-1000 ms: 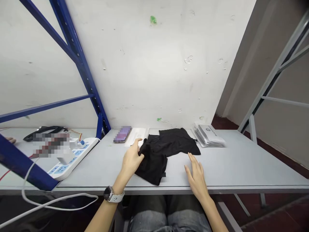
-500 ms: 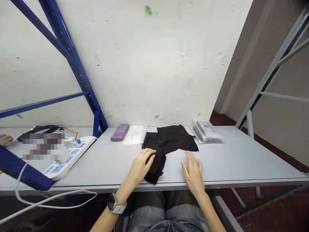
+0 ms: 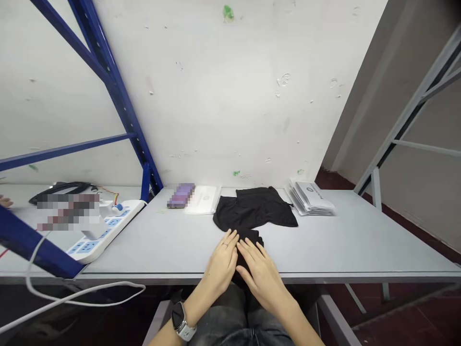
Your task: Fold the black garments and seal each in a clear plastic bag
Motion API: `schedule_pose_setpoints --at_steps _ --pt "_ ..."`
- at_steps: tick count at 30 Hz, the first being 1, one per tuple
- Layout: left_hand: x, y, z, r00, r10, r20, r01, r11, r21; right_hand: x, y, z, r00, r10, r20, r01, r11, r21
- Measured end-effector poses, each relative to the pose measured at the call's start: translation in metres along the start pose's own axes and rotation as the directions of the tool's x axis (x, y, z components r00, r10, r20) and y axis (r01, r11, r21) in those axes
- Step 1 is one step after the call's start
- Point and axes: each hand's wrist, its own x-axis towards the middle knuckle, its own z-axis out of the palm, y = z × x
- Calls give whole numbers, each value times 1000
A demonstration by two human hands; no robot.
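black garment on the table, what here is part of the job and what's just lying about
In use: left hand, right hand, black garment.
Lying about: purple phone, white flat packet, stack of printed packets, white power strip, coiled black cable.

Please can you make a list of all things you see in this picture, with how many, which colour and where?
table: 1, pale grey, under the items
wall: 1, white, behind the table
shelf frame: 1, blue, left
power strip: 1, white with blue sockets, table's left
coiled cable: 1, black, behind the power strip
loose cable: 1, white, below the table's left
phone: 1, purple, far edge, blurred
flat case: 1, white, beside the phone
booklet stack: 1, white, far right
garment: 1, black, middle of table
left hand: 1, on the garment, with ring and watch
right hand: 1, on the garment
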Motion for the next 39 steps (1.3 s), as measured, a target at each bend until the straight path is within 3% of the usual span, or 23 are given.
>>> schedule_pose_setpoints --at_steps 3,8,11,16,22,25,29,35,39 --pt "25 -31 -12 982 -111 -152 126 988 90 -5 -4 -3 997 44 63 -46 999 29" --pt "58 -98 -33 972 -195 -131 218 957 190 -20 13 -17 991 87 101 -93 994 58" --pt "58 -113 -37 974 -201 -102 219 952 215 -24 19 -24 986 121 119 -129 989 67" --pt "33 -100 -41 979 -196 -58 205 949 239 -26 22 -25 982 148 120 -159 984 82" --pt "-36 -65 -58 972 -236 -25 236 949 208 -31 39 -21 977 199 82 -200 980 5" --pt "-57 -49 -72 968 -252 7 247 952 183 -33 45 -21 982 186 28 -184 981 -58" --pt "-44 -37 -79 949 -315 -19 313 930 190 -30 40 -19 992 124 -1 -123 985 -118" --pt "5 -33 -60 895 -445 -41 440 863 249 -17 36 -2 992 114 59 -103 981 -161" --pt "9 -38 -54 882 -472 3 455 850 265 -18 44 0 989 96 108 -86 992 -91"
